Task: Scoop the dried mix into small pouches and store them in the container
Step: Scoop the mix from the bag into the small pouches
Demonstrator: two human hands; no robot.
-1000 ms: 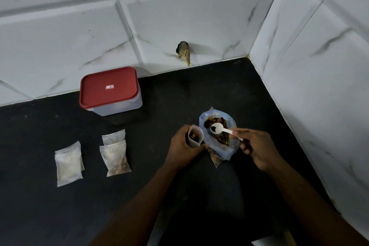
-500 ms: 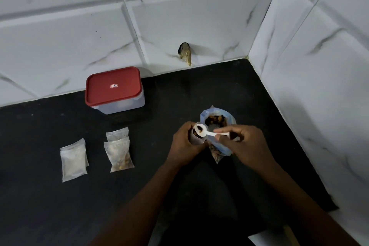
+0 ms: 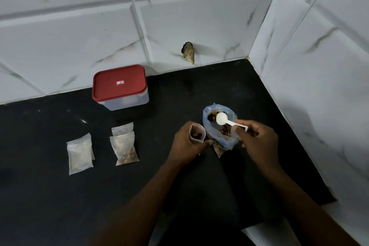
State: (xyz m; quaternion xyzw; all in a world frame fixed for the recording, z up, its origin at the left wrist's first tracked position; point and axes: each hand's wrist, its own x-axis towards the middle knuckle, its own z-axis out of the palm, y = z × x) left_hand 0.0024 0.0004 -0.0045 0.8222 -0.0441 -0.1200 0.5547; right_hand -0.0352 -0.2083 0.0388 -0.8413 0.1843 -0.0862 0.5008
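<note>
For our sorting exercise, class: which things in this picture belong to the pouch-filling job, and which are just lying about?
Part of the job: left hand, open pouch, right hand, white spoon, blue bag of dried mix, filled pouches, red-lidded container.

Just lying about: brown lump against the wall tiles.
</note>
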